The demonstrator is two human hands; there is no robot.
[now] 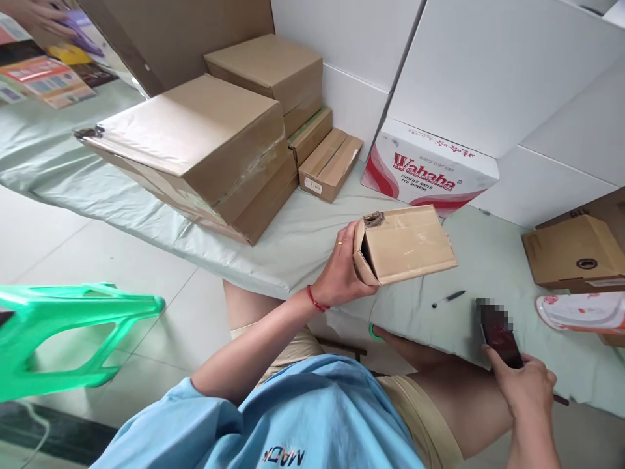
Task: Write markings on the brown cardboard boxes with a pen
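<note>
My left hand (346,270), with a red cord bracelet at the wrist, is closed around the left end of a small brown cardboard box (410,244). That end has a gap along its flap and a torn dark patch on top. The box is tilted above the green cloth. Over at the right, my right hand (522,384) grips a dark smartphone (505,342), whose upper part is blurred out by pixels. A black pen (449,299) lies on the cloth between the box and the phone.
A large cardboard box (195,130) and smaller cartons (329,163) stand on the cloth-covered surface (293,241). Behind is a white Wahaha carton (430,166). More boxes (576,251) are at the right. A green plastic stool (78,332) stands at left. Another person's hand (41,16) shows top left.
</note>
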